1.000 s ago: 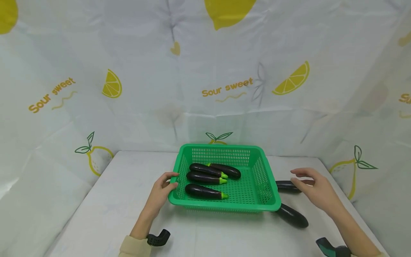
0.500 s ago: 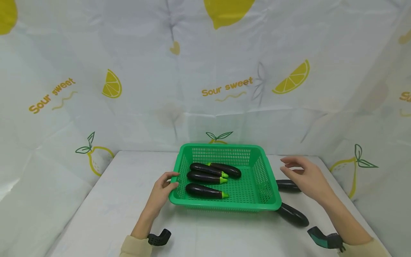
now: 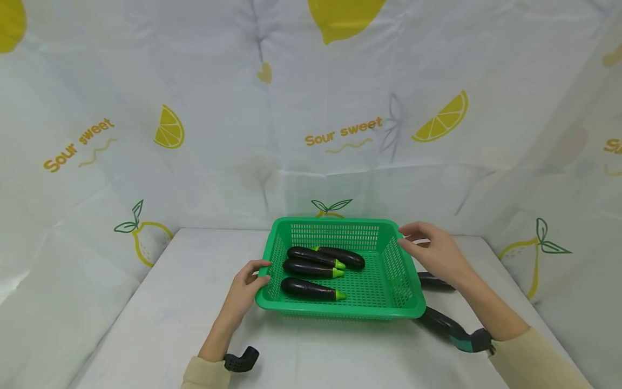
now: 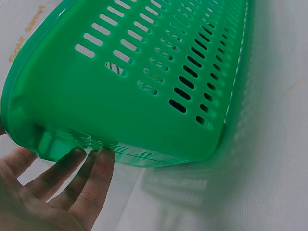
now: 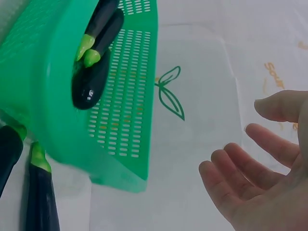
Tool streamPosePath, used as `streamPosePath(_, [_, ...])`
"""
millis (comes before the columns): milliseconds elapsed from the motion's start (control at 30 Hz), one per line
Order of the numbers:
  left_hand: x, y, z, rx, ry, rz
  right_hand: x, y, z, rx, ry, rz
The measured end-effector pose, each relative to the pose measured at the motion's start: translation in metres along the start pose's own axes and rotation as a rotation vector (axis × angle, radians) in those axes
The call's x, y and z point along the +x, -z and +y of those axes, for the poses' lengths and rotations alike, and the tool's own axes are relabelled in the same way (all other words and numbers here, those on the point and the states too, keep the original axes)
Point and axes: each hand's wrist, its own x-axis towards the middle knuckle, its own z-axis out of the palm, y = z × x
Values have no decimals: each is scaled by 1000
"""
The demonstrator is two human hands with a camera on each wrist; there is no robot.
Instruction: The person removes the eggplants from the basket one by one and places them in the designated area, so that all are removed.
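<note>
A green slotted basket (image 3: 340, 312) holds several dark eggplants with bright green stem ends; one (image 3: 311, 290) lies nearest its front. My left hand (image 3: 237, 297) grips the basket's left rim, and in the left wrist view that hand's fingers (image 4: 91, 192) press against the basket's outer side (image 4: 120, 106). Beside the far right corner of the basket hovers my right hand (image 3: 439, 256), empty, with loosely bent fingers. The right wrist view shows a gap between this hand (image 5: 269, 178) and the basket wall (image 5: 120, 168).
Two eggplants (image 3: 437, 282) (image 3: 437, 323) lie on the white table at the basket's right, their stem ends close to it or partly hidden beneath it. A white sheet (image 3: 233, 135) printed with lemons stands behind the table and along both sides.
My right hand has moved left and away from me, from above the far loose eggplant to near the basket's far right corner. My left hand and the basket have stayed in place.
</note>
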Motion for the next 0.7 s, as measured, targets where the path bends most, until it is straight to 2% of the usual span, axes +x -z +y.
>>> streamPosePath(400, [0,0,-1,-6,-8,3,30,-21,-7,95,33,-55])
streamPosePath(700, [0,0,-1,-15,-3,2,52,-44,-7,142,18,-97])
